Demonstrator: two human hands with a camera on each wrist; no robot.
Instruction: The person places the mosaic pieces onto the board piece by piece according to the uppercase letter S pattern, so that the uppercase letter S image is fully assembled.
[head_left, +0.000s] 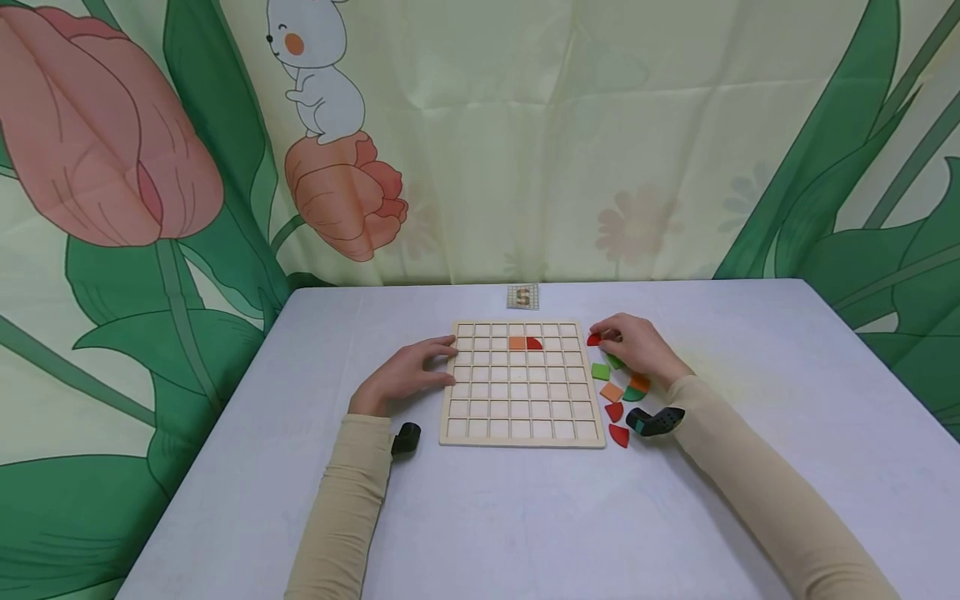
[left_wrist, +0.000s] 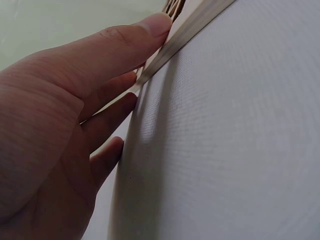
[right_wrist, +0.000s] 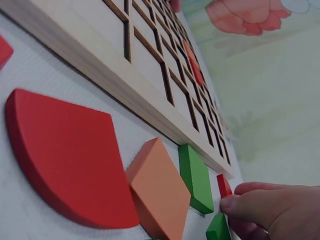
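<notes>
A wooden grid board (head_left: pixel 522 445) lies flat on the table. In its second row from the back sit an orange square piece (head_left: pixel 517 343) and a red quarter-circle piece (head_left: pixel 534 343). My left hand (head_left: pixel 405 375) touches the board's left edge with thumb and fingers spread; the thumb (left_wrist: pixel 159 25) lies on the rim in the left wrist view. Beyond the board's back right corner, my right hand (head_left: pixel 636 343) pinches another red piece (right_wrist: pixel 224 187) between thumb and fingers, low over the tabletop. The fingers hide part of that piece.
Beside the board's right edge lie loose pieces: a green square (head_left: pixel 600 372), an orange square (head_left: pixel 612 392), red quarter-circles (head_left: pixel 618 435) and several others, some under my right wrist. A small patterned card (head_left: pixel 522 296) lies at the table's back edge, before a printed curtain (head_left: pixel 525 167).
</notes>
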